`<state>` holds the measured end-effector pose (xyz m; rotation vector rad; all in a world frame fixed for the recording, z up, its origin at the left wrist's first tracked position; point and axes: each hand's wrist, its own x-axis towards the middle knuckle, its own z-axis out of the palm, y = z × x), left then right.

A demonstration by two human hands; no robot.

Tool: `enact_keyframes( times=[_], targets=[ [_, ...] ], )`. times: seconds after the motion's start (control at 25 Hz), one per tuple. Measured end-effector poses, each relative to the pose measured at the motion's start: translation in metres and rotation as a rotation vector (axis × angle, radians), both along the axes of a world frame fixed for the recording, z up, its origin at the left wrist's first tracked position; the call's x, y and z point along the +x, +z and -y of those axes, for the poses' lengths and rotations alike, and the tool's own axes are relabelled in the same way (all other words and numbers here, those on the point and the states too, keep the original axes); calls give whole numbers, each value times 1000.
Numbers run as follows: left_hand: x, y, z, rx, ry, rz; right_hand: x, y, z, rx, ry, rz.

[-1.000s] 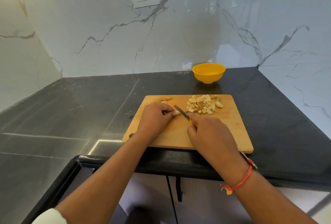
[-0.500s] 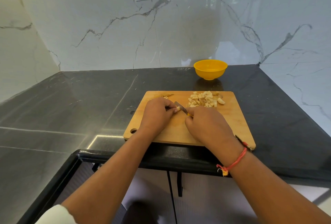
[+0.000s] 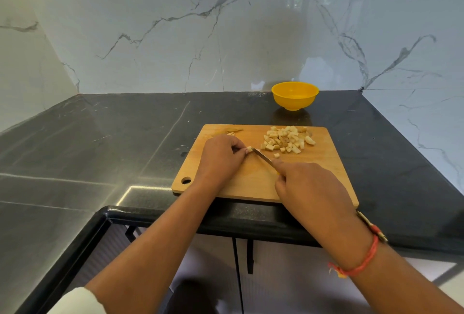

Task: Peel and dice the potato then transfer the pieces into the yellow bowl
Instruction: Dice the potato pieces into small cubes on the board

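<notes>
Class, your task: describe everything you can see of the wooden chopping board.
The board is a pale wooden rectangle with rounded corners and a hole at its near left corner. It lies flat on the dark counter, near the front edge. Diced potato is heaped at its far right, peel scraps at its far left. The left hand rests on it pinching a potato piece; the right hand holds a knife over it.
</notes>
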<state>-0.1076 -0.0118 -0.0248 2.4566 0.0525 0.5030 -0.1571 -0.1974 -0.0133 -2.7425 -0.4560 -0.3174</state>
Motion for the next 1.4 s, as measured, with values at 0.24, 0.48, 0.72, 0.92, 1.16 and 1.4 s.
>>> enact_keyframes(
  times=[0.24,0.48,0.72,0.92,1.16,1.4],
  targets=[
    [-2,0,-2,7,-12,-14,-1,6,-6,50,-3,135],
    [-1,-1,-3,-11,14,-15,6,2,-21,52,26,91],
    [-1,0,-3,-16,6,-13,24,-1,-35,1,23,34],
    [0,-2,-2,-31,31,-1,15,-1,-20,-18,50,-3],
    [-1,-2,-1,-34,40,-12,2,5,1,-30,36,-20],
    [-2,-1,-1,8,36,-10,-5,11,5,0,25,27]
  ],
)
